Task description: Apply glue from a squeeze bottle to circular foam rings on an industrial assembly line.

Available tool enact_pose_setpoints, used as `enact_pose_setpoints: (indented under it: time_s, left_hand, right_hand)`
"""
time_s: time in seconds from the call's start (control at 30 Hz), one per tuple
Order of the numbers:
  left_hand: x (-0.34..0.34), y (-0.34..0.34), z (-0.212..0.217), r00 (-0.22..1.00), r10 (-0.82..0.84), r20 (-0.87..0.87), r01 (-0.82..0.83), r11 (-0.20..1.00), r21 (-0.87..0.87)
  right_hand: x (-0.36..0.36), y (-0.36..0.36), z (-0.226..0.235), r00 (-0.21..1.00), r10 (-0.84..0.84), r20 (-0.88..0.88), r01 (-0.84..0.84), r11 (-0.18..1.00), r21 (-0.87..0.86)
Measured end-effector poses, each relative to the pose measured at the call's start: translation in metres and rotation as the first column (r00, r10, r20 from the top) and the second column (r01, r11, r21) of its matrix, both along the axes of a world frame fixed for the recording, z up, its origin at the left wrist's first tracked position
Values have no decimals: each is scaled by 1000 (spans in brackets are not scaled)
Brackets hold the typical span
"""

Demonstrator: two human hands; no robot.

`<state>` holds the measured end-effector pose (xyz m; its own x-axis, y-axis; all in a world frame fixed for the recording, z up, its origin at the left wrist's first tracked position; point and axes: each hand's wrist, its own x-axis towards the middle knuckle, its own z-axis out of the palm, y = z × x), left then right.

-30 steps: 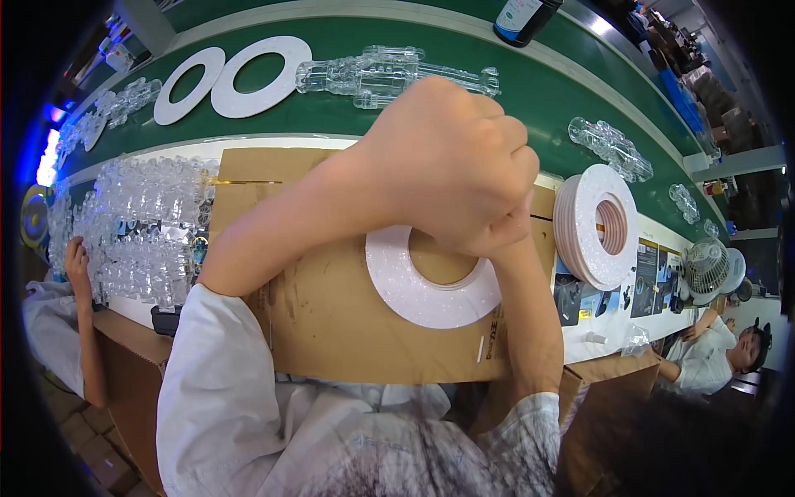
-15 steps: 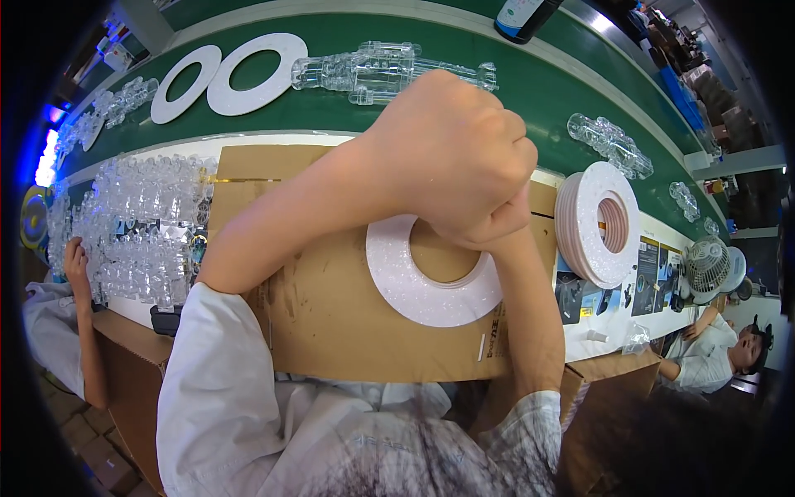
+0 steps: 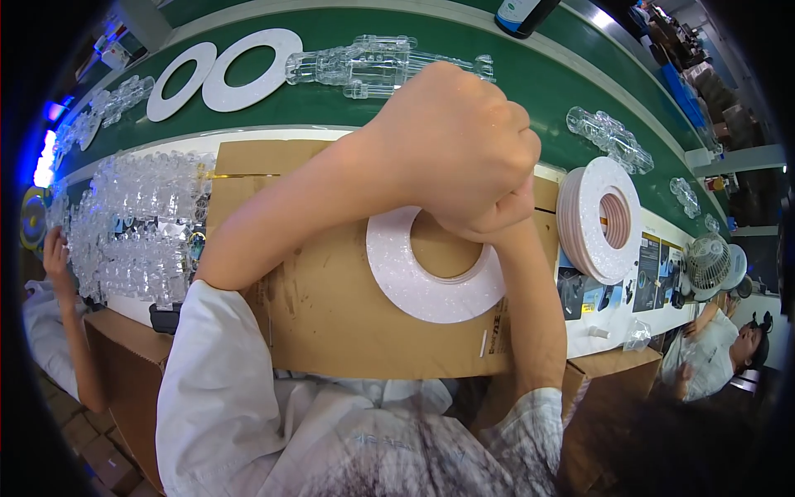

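Note:
My left hand [image 3: 464, 145] is raised over the cardboard with its fingers curled into a fist. Whatever it grips, if anything, is hidden from this side. Beneath it comes my right hand [image 3: 512, 211], rising from the lower right; the two press together, and the right fingers are covered. Below both lies a white speckled flat ring [image 3: 431, 302], apparently on top of another, its upper right part hidden by my hands and forearm. The brown cardboard sheet [image 3: 331, 331] lies under the ring.
To the right stands a stack of white rings [image 3: 596, 257]. Clear plastic parts [image 3: 137, 224] crowd the left. Beyond, a green conveyor belt [image 3: 489, 124] carries two rings [image 3: 286, 70] and a clear assembly [image 3: 364, 66]. There are a small fan [image 3: 708, 265] and co-workers at both sides.
My joined hands have shifted only slightly. The ring on the cardboard stays in place. At the far left, a co-worker's hand has moved a little left.

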<state>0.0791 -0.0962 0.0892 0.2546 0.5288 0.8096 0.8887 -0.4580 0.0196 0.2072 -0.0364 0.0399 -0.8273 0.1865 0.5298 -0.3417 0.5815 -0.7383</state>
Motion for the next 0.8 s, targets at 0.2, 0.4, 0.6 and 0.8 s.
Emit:
enact_pose_setpoints:
  time_s: [0.2,0.4,0.6,0.8]
  left_hand:
    - [3,-5,5,999,33,-26,-35,998,-59]
    - [1,-21,23,976,126,-176,-189,895,-405]
    - [-2,-26,32,977,90,-191,-167,886,-433]
    - [-6,-27,31,964,-49,-260,-96,852,-515]
  right_hand:
    - [1,-4,2,999,-31,-12,30,997,-77]
    - [5,-11,6,997,-63,33,62,997,39]
    - [1,-18,14,914,182,364,18,876,-482]
    - [-1,-20,12,899,183,398,1,908,-420]
